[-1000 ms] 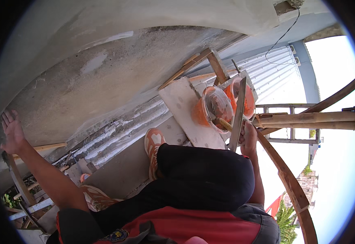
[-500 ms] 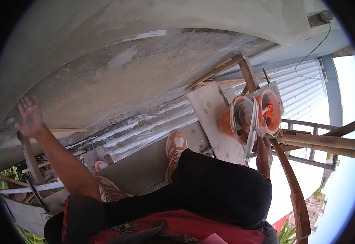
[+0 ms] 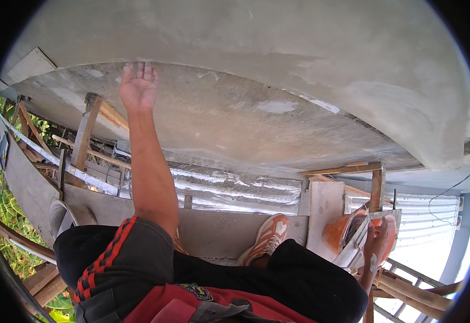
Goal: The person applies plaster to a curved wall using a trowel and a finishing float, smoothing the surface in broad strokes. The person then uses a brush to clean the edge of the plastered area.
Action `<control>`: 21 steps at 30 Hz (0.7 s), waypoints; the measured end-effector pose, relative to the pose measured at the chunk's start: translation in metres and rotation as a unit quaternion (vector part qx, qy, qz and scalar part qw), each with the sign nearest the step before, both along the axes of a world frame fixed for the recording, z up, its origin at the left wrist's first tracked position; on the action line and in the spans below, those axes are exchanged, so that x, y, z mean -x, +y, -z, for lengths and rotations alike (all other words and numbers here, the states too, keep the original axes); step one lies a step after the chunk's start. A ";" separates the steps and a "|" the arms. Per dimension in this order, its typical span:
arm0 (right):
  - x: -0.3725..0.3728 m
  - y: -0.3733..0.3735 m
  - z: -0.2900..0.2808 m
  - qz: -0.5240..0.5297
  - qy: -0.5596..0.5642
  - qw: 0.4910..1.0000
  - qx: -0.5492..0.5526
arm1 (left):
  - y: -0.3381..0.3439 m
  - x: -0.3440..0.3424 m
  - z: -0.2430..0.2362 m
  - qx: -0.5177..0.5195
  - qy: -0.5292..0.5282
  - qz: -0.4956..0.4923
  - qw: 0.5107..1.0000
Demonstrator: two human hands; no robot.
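My left hand (image 3: 139, 89) is raised with its palm showing and fingers stretched out. Its fingertips reach the lower edge of the grey plastered wall (image 3: 218, 37), where the rougher concrete surface (image 3: 229, 113) begins; whether they press on it I cannot tell. Down at the right, my right hand (image 3: 374, 245) is closed round a flat metal trowel (image 3: 355, 245), seen nearly edge-on. The trowel is beside an orange bucket (image 3: 333, 234), and a second orange bucket (image 3: 390, 234) is partly behind the hand.
I am on a narrow board platform (image 3: 218, 231), my shoe (image 3: 267, 237) on it. Wooden props (image 3: 85, 140) stand at left and right. Corrugated sheeting (image 3: 235, 194) lies below. A bamboo pole (image 3: 412, 293) and ladder are at lower right; plants (image 3: 8, 215) show at left.
The view has swung left, so the buckets now sit lower and farther right. My left hand remains open by the wall edge, and my right hand still holds the trowel near the buckets.
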State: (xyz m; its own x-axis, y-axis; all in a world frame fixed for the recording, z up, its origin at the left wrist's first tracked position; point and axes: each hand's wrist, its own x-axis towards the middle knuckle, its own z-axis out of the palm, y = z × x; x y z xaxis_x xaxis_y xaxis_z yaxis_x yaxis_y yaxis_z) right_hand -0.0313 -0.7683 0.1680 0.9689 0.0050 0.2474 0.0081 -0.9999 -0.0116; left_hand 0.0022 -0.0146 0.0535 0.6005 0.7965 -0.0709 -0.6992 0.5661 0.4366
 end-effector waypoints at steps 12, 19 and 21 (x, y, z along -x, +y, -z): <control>-0.168 0.233 0.009 -0.102 0.315 0.787 -0.520 | 0.015 -0.011 0.010 0.032 0.028 -0.007 0.999; -0.181 0.261 0.054 -0.144 0.266 0.661 -0.686 | 0.008 -0.003 0.000 -0.013 0.046 -0.011 0.999; -0.187 0.263 0.061 -0.160 0.255 0.664 -0.684 | 0.005 -0.003 -0.003 -0.015 0.038 -0.005 0.999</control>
